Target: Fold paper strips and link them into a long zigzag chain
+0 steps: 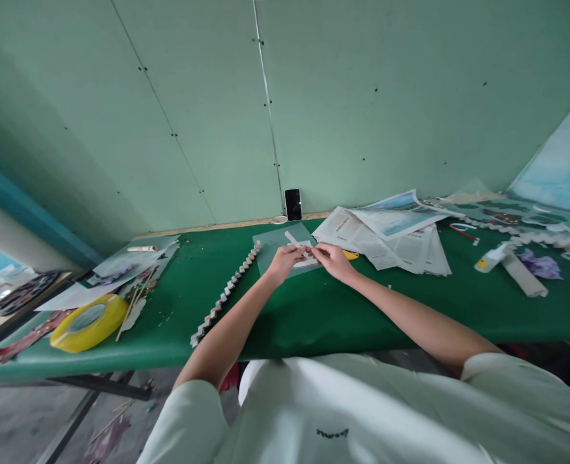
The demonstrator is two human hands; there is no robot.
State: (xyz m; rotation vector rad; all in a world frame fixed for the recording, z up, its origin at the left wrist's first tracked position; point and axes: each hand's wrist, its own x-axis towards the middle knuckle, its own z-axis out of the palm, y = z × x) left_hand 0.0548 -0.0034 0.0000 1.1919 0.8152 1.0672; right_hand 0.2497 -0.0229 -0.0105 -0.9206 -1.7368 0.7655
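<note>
My left hand [286,263] is closed in a pinch on a narrow white paper strip [291,238], whose free end sticks out up and to the left. My right hand [333,260] meets it from the other side, fingertips pinched at the strip's near end. Just what the fingertips cover is too small to make out. Under both hands a small white sheet [308,262] lies on a clear plastic sheet [268,252]. To the left, a zigzag chain of folded paper [227,290] runs from beside the plastic sheet toward my left forearm.
A phone [293,204] leans against the wall. Printed paper sheets [395,241] and a yellow object [350,255] lie to the right; farther right are a glue bottle [491,258] and crumpled purple paper [540,264]. A yellow tape roll [90,322] rests on the green tabletop [285,322] at left.
</note>
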